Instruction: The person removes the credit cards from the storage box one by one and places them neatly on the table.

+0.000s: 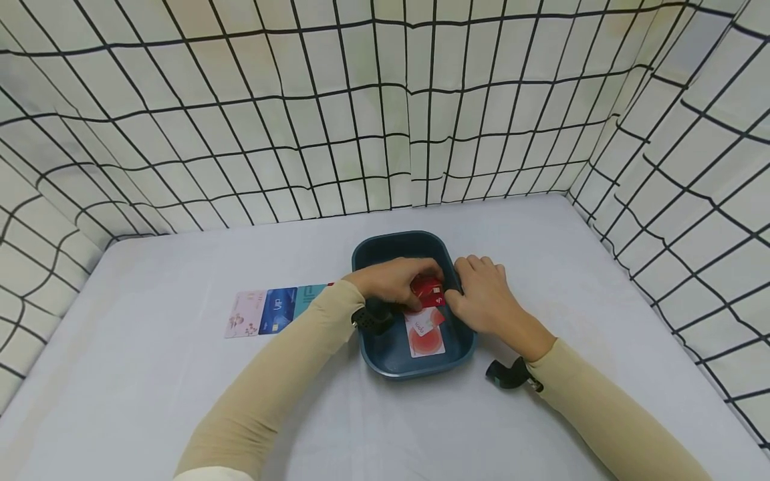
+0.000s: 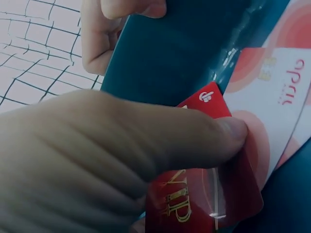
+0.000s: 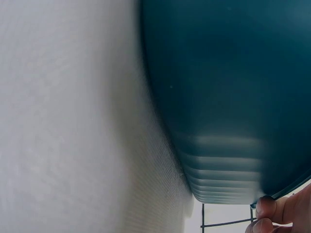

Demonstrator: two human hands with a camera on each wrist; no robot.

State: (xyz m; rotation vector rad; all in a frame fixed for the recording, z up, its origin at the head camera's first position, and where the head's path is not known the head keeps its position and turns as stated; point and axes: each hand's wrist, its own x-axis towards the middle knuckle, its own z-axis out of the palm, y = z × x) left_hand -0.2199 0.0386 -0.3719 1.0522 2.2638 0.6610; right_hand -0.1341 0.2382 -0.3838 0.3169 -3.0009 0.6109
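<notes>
Inside a dark teal plastic basin (image 1: 391,364), my left hand (image 1: 394,280) pinches a red card (image 2: 243,194) with gold VIP lettering, the thumb lying across its face. More red (image 1: 434,298) shows beside the fingers in the head view; whether it is one card or two I cannot tell. Beneath and beside it, white cards with pink-red circles (image 1: 427,343) overlap on the basin's floor. My right hand (image 1: 484,294) holds the basin's right rim, its fingertips (image 3: 265,206) at the edge in the right wrist view.
Left of the basin, a pink floral card (image 1: 245,314), a blue VIP card (image 1: 278,311) and a teal card (image 1: 307,297) lie in a row on the white tablecloth (image 1: 150,374). The left forearm partly covers the row. White walls with a black grid (image 1: 373,113) enclose the table.
</notes>
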